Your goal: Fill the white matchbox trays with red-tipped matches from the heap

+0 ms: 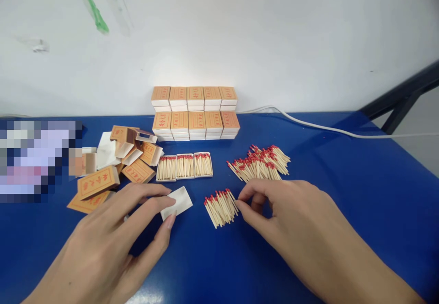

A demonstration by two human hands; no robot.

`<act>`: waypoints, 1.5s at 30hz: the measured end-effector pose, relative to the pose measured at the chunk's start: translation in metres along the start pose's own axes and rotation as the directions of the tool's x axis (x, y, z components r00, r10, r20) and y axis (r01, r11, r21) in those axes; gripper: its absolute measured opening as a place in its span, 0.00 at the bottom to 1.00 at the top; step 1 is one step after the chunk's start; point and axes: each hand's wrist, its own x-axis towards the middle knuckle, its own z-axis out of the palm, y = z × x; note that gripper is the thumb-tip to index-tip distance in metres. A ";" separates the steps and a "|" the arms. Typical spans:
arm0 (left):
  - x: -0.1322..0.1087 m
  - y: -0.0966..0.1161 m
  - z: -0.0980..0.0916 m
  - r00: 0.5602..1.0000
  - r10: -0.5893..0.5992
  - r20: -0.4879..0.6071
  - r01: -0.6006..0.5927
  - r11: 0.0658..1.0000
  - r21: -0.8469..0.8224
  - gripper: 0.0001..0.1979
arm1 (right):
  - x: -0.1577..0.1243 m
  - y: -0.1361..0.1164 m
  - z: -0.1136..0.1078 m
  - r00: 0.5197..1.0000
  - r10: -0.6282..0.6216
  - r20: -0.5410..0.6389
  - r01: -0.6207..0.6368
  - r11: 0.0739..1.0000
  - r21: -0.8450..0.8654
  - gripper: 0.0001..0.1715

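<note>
My left hand [120, 231] pinches an empty white matchbox tray [178, 202] between thumb and fingers on the blue table [343, 194]. My right hand [284, 212] has its fingers curled, and its fingertips touch the tail ends of a small bundle of red-tipped matches [221, 207] lying flat. A larger pile of matches [260, 163] lies just beyond the right hand. Three filled trays [184, 166] sit side by side behind the empty tray.
Closed orange matchboxes stand in neat stacked rows [195, 112] against the white wall. A loose heap of orange sleeves and white trays [120, 157] lies at the left. A white cable [325, 128] runs across the back right. A blurred patch covers the far left.
</note>
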 end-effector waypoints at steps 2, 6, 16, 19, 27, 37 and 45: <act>-0.001 -0.001 0.000 1.000 0.001 -0.005 -0.001 1.000 -0.004 0.10 | 0.000 0.000 0.000 1.000 0.013 0.011 -0.013 1.000 0.015 0.12; -0.001 -0.001 -0.001 1.000 -0.006 0.011 0.006 1.000 -0.007 0.10 | 0.000 -0.001 0.001 0.999 0.034 0.017 -0.034 0.999 0.019 0.11; 0.001 -0.002 0.000 1.000 -0.001 0.008 0.001 1.000 -0.008 0.10 | 0.006 -0.007 -0.002 0.988 0.115 0.101 -0.113 0.993 -0.023 0.11; 0.000 -0.002 0.001 1.000 0.014 -0.020 -0.014 1.000 -0.002 0.10 | 0.005 -0.007 -0.002 0.989 0.108 0.098 -0.107 0.994 -0.016 0.10; -0.002 -0.001 0.000 1.000 -0.004 0.019 0.004 1.000 -0.006 0.11 | 0.003 -0.001 0.001 0.995 -0.012 -0.096 0.019 0.997 0.078 0.08; -0.001 0.000 -0.001 1.000 -0.007 0.017 0.007 1.000 -0.023 0.10 | 0.016 0.000 0.011 0.957 0.077 -0.281 -0.109 0.989 -0.098 0.04; 0.001 0.001 -0.001 1.000 0.008 0.011 -0.008 1.000 -0.016 0.10 | 0.013 -0.001 0.011 0.963 0.060 -0.262 -0.106 0.980 -0.166 0.07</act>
